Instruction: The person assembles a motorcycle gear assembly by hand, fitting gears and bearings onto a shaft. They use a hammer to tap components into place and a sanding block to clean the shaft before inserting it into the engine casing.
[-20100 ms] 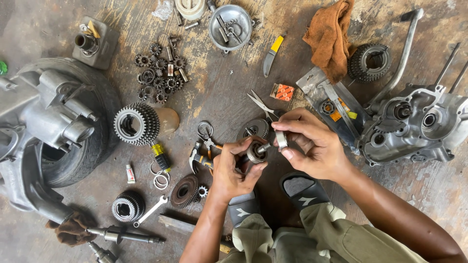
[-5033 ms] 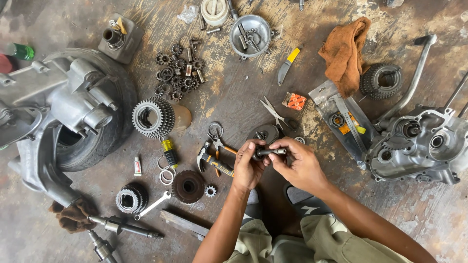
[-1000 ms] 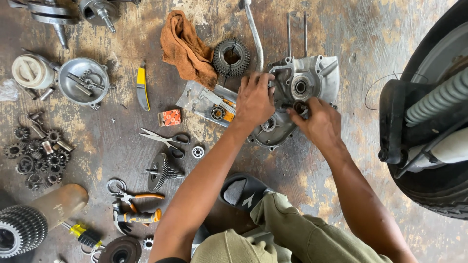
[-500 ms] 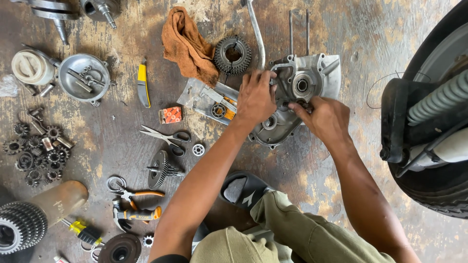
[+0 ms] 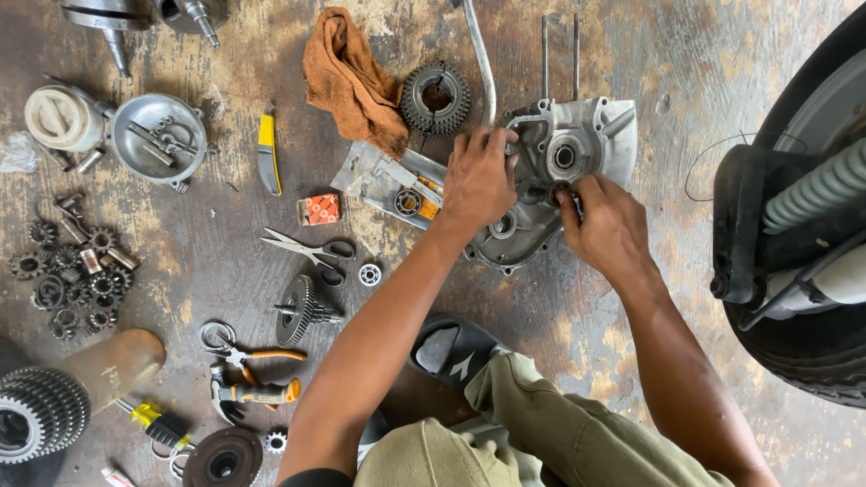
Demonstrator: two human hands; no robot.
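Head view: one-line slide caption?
Both hands, left hand and right hand, work on a grey cast-metal engine case on a tool-strewn concrete floor.

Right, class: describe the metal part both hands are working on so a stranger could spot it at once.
Start at the big black tyre on the right and look left across the stained floor. There lies a grey cast engine casing, with the left hand and the right hand on it. Unlike the loose gears around it, it has round bearing holes and two upright studs.

Grey metal engine casing (image 5: 577, 149) flat on the stained floor (round bearing bores upward), two studs protruding.
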